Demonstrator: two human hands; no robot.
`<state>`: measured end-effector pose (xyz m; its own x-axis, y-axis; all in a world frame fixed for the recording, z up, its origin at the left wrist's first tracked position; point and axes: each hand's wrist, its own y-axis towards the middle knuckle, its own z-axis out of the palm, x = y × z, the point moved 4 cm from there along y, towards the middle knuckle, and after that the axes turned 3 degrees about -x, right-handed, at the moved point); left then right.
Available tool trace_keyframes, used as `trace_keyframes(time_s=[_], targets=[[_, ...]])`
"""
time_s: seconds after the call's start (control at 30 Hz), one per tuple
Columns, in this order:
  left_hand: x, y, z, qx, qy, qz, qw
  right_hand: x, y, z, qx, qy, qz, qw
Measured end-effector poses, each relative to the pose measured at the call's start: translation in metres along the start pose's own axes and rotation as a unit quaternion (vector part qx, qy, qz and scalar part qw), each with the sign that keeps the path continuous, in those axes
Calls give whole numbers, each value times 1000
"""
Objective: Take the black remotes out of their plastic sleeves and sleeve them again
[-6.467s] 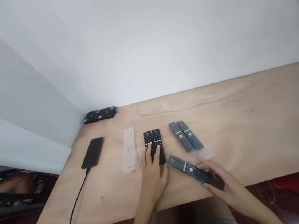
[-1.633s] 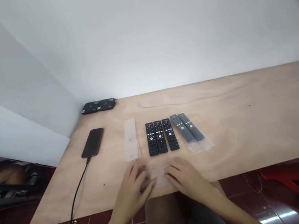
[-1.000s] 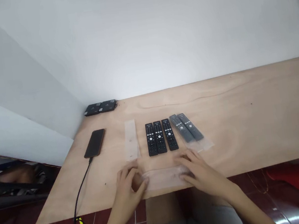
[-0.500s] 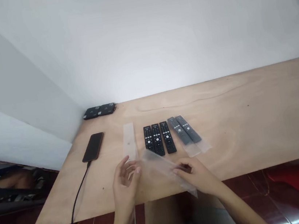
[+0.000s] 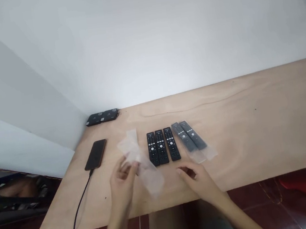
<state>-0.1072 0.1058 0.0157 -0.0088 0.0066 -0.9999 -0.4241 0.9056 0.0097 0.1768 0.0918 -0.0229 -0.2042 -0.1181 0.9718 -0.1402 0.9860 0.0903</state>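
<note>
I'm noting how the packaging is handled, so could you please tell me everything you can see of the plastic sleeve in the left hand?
The plastic sleeve is long, narrow, whitish and translucent, seemingly thin, limp and empty. Pinched in the left hand, it slants from upper left to lower right, overlapping another sleeve in view, beside the bare remotes. Blur hides whether it touches the table.

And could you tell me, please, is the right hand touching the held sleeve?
Apart; the head view shows bare table between the right hand and the held sleeve.
</note>
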Motion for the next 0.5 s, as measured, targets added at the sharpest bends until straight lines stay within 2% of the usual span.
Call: trace_keyframes(time_s=[0.07,0.13,0.2,0.27,0.37,0.5], targets=[[-12,39,-12,36,41,23,998,-2,0,-10,-3,-58,-48,997],[-15,77,-19,63,115,32,991,-1,-2,-14,11,-87,-81,993],[-11,110,-22,91,219,51,970,1,-3,-13,27,-100,-90,991],[-2,135,-22,93,260,58,959,4,-5,-11,43,-113,-90,989],[11,156,-21,74,316,84,942,7,-5,-7,50,-127,-90,987],[17,161,-20,39,387,142,910,9,-3,-7,54,-131,-95,985]])
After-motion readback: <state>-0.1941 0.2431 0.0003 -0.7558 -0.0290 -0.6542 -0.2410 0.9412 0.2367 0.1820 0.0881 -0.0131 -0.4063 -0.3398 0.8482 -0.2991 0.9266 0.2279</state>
